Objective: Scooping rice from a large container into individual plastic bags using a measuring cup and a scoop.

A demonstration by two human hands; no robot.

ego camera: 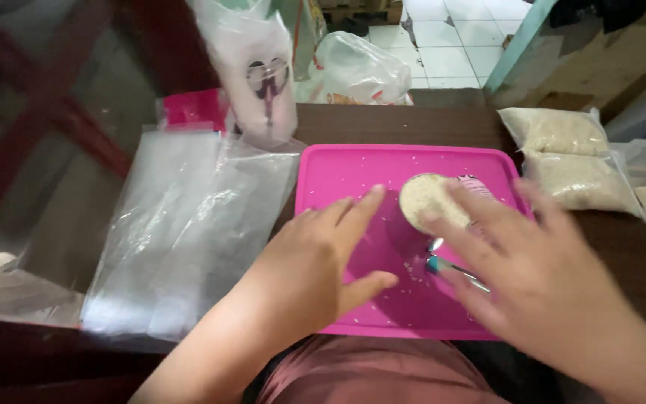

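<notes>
Pink tray [338,168], scattered white grains on it. Small round cup [429,200] heaped with pale grain sits between both hands' fingertips. Left hand [315,269] flat on tray, fingers spread, gripping nothing. Right hand [540,277] open, fingers touching cup's side; spoon [454,268] lies just under them. Beyond right fingers: two sealed bags [570,157] of grain. Left of left fingers: empty clear bags [181,224].

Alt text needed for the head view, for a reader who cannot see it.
Two bare hands, left hand and right hand, reach over a pink tray toward a cup filled with white grains. Clear plastic bags lie left of the tray; filled grain bags sit at right on the dark table.
</notes>
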